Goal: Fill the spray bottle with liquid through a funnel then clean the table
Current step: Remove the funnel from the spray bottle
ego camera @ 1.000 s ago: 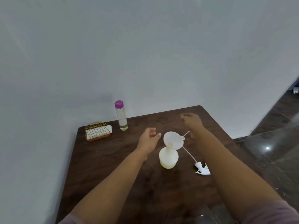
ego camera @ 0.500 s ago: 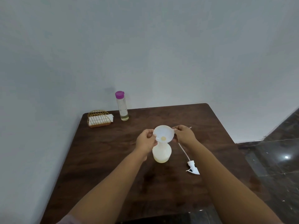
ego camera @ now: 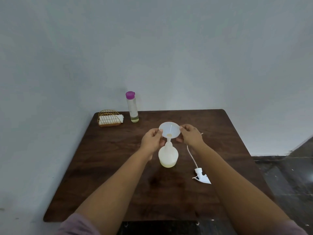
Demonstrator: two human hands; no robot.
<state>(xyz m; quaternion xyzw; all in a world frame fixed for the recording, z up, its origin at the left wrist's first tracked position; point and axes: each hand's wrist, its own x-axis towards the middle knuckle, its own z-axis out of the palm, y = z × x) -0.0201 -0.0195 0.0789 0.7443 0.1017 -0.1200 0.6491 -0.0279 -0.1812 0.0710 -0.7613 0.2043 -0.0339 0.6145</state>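
Observation:
A white spray bottle [ego camera: 168, 156] stands mid-table with a little yellowish liquid at its bottom and no head on it. A white funnel [ego camera: 169, 129] sits in its neck. My left hand [ego camera: 152, 140] pinches the funnel's left rim and my right hand [ego camera: 191, 137] pinches its right rim. The white spray head [ego camera: 201, 177] with its long tube lies on the table to the right of the bottle. A clear bottle with a purple cap [ego camera: 132, 107] stands at the back, with a little yellowish liquid in its bottom.
A gold wire holder with white napkins [ego camera: 109, 118] sits at the back left corner of the dark wooden table [ego camera: 118, 175]. A grey wall runs behind and to the left. Dark tiled floor lies to the right.
Both hands have come together from apart and taken hold of the funnel's rim on either side. The view has shifted so the table sits more central.

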